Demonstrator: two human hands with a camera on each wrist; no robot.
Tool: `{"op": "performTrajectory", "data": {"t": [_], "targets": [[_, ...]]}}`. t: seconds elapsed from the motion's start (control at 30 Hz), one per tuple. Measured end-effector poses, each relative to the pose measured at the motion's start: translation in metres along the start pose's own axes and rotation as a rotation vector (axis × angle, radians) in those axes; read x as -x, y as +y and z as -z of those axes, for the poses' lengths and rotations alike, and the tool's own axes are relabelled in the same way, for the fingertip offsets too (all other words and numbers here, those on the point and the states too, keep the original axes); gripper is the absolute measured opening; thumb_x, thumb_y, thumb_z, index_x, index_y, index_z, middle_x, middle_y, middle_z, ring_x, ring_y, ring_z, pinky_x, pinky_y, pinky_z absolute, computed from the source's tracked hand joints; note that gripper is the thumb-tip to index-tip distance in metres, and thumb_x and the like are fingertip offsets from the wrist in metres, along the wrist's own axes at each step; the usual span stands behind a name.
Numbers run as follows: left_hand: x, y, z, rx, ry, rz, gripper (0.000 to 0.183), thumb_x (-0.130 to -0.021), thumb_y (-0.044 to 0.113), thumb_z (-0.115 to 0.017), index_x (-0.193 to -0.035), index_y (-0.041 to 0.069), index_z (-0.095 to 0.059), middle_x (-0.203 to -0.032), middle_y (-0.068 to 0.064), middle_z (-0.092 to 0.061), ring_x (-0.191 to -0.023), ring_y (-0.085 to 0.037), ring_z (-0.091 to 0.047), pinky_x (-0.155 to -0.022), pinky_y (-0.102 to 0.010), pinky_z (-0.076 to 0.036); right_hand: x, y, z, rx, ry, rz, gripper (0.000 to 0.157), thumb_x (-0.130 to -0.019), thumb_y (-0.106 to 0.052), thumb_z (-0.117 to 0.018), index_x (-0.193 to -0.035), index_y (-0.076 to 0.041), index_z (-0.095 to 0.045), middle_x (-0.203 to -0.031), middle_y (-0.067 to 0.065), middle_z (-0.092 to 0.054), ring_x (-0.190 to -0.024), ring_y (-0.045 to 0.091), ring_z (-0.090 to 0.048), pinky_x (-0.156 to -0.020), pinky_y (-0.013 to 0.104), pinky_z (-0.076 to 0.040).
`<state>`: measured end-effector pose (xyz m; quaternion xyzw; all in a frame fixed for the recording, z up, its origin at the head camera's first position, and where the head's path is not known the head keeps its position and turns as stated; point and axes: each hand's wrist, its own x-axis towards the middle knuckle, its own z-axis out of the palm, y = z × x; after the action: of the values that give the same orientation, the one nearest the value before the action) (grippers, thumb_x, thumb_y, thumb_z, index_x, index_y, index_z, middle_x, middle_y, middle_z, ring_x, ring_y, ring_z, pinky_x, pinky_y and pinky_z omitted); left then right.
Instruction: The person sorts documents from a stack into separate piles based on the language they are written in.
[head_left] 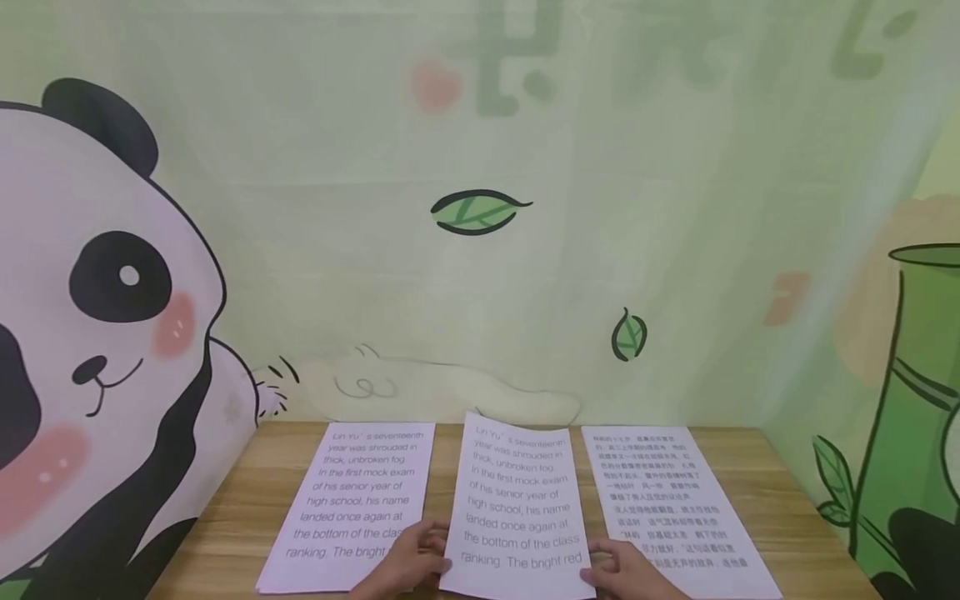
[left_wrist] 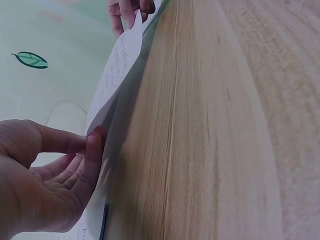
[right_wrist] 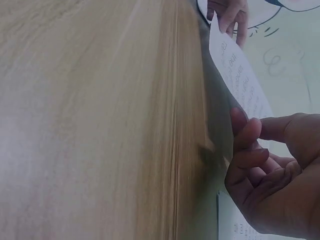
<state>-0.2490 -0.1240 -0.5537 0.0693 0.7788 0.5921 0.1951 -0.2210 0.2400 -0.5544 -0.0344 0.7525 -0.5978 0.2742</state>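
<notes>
A printed sheet of paper (head_left: 517,500) with English text is held between both hands, its near edge raised off the table in the wrist views. My left hand (head_left: 408,560) pinches its left edge near the lower corner, thumb on top and fingers beneath. On the opposite edge, my right hand (head_left: 630,571) pinches the paper in the same way. The left wrist view shows the left hand (left_wrist: 50,175) close up, and the right wrist view the right hand (right_wrist: 280,175); the sheet bows slightly between them.
To the left lies a paper stack (head_left: 345,500) with the same English text. A stack with Chinese text (head_left: 675,508) lies to the right. All are on a wooden table (head_left: 240,492), backed by a green cloth (head_left: 337,208) printed with a panda and leaves.
</notes>
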Motion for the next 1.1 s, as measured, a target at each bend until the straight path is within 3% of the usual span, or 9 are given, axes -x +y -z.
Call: {"op": "performTrajectory", "data": {"t": [0.13, 0.43, 0.57, 0.67, 0.87, 1.1], "targets": [[0.000, -0.002, 0.000, 0.019, -0.002, -0.023, 0.055, -0.084, -0.004, -0.063, -0.137, -0.009, -0.050, -0.100, -0.009, -0.070, -0.086, -0.016, -0.069, -0.075, -0.038, -0.063, 0.003, 0.000, 0.001, 0.016, 0.029, -0.018, 0.056, -0.097, -0.020, -0.064, -0.141, 0.011, -0.048, -0.104, 0.015, -0.078, -0.097, 0.030, -0.077, -0.083, 0.038, -0.063], [0.001, -0.004, -0.003, 0.016, 0.019, -0.086, 0.055, -0.083, -0.001, -0.065, -0.137, -0.008, -0.052, -0.104, -0.012, -0.070, -0.089, -0.017, -0.068, -0.077, -0.038, -0.062, 0.003, 0.002, 0.001, 0.039, 0.096, -0.014, 0.052, -0.094, -0.017, -0.066, -0.134, 0.011, -0.052, -0.093, 0.015, -0.079, -0.085, 0.027, -0.078, -0.075, 0.035, -0.063], [0.003, -0.004, -0.001, 0.026, 0.021, -0.083, 0.056, -0.084, -0.001, -0.064, -0.137, -0.008, -0.051, -0.105, -0.011, -0.069, -0.089, -0.016, -0.067, -0.077, -0.038, -0.062, 0.002, 0.003, 0.000, 0.032, 0.098, -0.012, 0.051, -0.093, -0.018, -0.067, -0.134, 0.008, -0.053, -0.092, 0.014, -0.079, -0.085, 0.027, -0.078, -0.075, 0.035, -0.064], [0.005, -0.004, 0.001, 0.027, 0.019, -0.076, 0.057, -0.085, 0.000, -0.064, -0.139, -0.008, -0.050, -0.107, -0.011, -0.069, -0.090, -0.017, -0.067, -0.076, -0.037, -0.061, 0.002, 0.004, -0.001, 0.026, 0.093, -0.008, 0.056, -0.093, -0.017, -0.067, -0.137, 0.013, -0.049, -0.095, 0.016, -0.079, -0.088, 0.029, -0.078, -0.078, 0.037, -0.064], [0.008, -0.002, 0.006, 0.001, 0.018, -0.037, 0.054, -0.087, 0.005, -0.065, -0.139, -0.002, -0.052, -0.107, -0.008, -0.070, -0.088, -0.016, -0.066, -0.072, -0.031, -0.052, 0.003, 0.002, -0.007, 0.011, 0.087, 0.008, 0.059, -0.093, -0.016, -0.067, -0.137, 0.018, -0.045, -0.099, 0.019, -0.077, -0.092, 0.032, -0.077, -0.080, 0.040, -0.063], [0.013, -0.003, 0.011, 0.053, 0.011, -0.029, 0.054, -0.088, 0.004, -0.065, -0.139, -0.003, -0.050, -0.105, -0.007, -0.068, -0.087, -0.015, -0.067, -0.074, -0.033, -0.059, 0.001, 0.001, -0.013, 0.039, 0.116, 0.055, 0.055, -0.092, -0.018, -0.067, -0.135, 0.011, -0.049, -0.082, 0.010, -0.078, -0.064, 0.013, -0.070, -0.060, 0.025, -0.056]]}}
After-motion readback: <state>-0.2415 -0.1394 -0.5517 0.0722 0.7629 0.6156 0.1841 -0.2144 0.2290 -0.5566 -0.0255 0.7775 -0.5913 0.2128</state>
